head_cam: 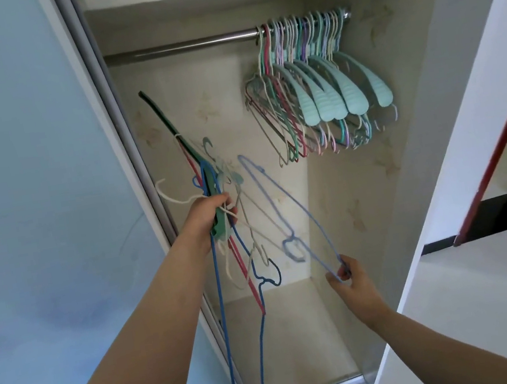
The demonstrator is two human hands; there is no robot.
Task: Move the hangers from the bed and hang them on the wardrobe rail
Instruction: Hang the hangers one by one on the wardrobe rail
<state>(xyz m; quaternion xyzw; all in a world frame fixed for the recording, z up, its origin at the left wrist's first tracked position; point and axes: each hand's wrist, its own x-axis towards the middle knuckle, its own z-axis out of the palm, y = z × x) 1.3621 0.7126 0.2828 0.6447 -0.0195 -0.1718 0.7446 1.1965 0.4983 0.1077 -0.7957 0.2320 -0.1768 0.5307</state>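
Before the wardrobe, left hand [212,213] grips bundled hangers [210,178], right hand [350,279] pinches a blue hanger [282,194]

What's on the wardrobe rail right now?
A packed row of hangers crowds the right end of the wardrobe rail; its left stretch is bare. Their hooks overlap, so a count is unclear.

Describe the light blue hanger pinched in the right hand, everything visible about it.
The light blue hanger is a thin wire-like frame with what looks like a blue coating. It is held upside down and tilted: its hook points down near the middle, and one shoulder end rises toward the upper left. The right hand pinches the other end at the lower right. It hangs in front of the wardrobe's back wall, below the rail, beside the bundle of hangers gripped in the left hand.
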